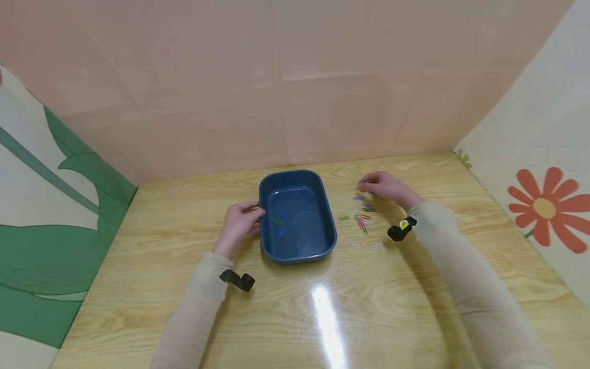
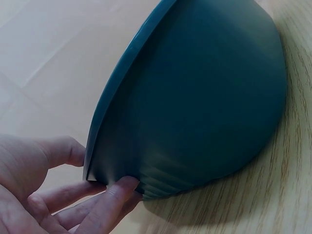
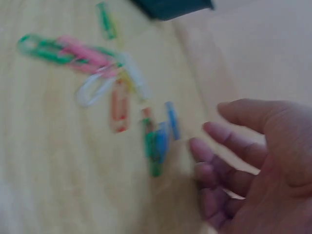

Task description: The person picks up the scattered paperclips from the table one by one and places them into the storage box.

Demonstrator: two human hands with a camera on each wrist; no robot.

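Note:
A dark blue rectangular tray [image 1: 306, 215] stands on the wooden table. My left hand [image 1: 239, 223] holds its left side, thumb at the rim and fingers under it against the outer wall [image 2: 204, 97]. Inside the tray lie a green paper clip [image 1: 276, 221] and two blue ones. Right of the tray are several loose paper clips in green, pink, red, white, yellow and blue, among them a pink one [image 3: 87, 53]. My right hand [image 1: 384, 187] hovers just beyond them, near a blue paper clip [image 1: 357, 198]. Its fingers are loosely bent, with nothing visible between thumb and fingertips [image 3: 212, 129].
Two pale paper clips lie apart at the near side, one being this white clip [image 1: 376, 246]. A pink backdrop [image 1: 207, 102] rises behind the table [image 1: 276, 318]. Patterned panels with a leaf [image 1: 46, 271] and a red flower [image 1: 544, 207] flank it.

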